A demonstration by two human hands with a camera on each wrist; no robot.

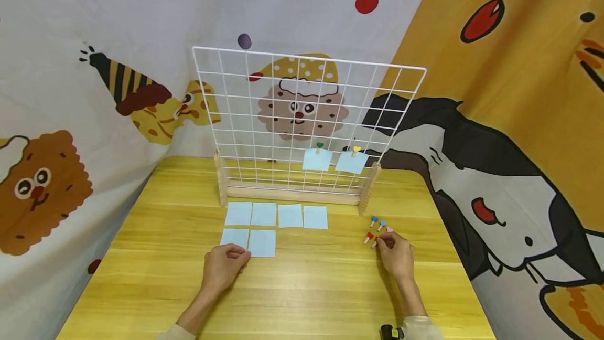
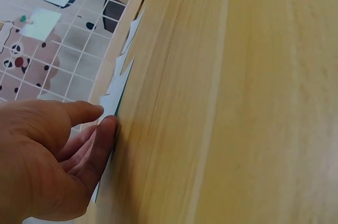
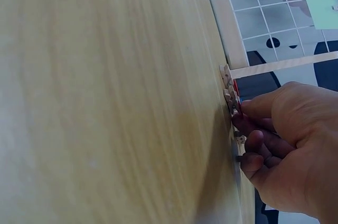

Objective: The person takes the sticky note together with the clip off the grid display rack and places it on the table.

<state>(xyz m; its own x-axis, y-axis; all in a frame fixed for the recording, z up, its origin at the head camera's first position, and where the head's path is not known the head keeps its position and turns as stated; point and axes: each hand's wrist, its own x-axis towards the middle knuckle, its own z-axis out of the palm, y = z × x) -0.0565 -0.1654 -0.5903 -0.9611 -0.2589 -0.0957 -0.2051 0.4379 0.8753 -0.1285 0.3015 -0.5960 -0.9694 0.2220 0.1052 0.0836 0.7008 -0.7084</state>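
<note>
My left hand (image 1: 224, 266) rests at the lower row of pale blue paper squares, its thumb and fingertips at the inner edges of two squares. In the left wrist view, the fingertips of the left hand (image 2: 58, 155) touch the paper (image 2: 113, 97), a small gap showing between thumb and forefinger. Over at the right, my right hand (image 1: 398, 257) pinches a small wooden clothespin with a red top (image 1: 376, 242). Beside it lie a red-heart clothespin (image 1: 369, 236), blue-topped ones (image 1: 375, 220) and a pink one (image 1: 389, 230), partly covered by fingers.
A white wire grid (image 1: 302, 104) stands in a wooden base (image 1: 292, 194) behind the squares. Two blue squares (image 1: 317, 160) hang on it from green-heart and yellow-heart clothespins (image 1: 356, 149). An upper row of squares (image 1: 264, 214) lies before the base. Printed cloth (image 1: 155, 14) surrounds the table.
</note>
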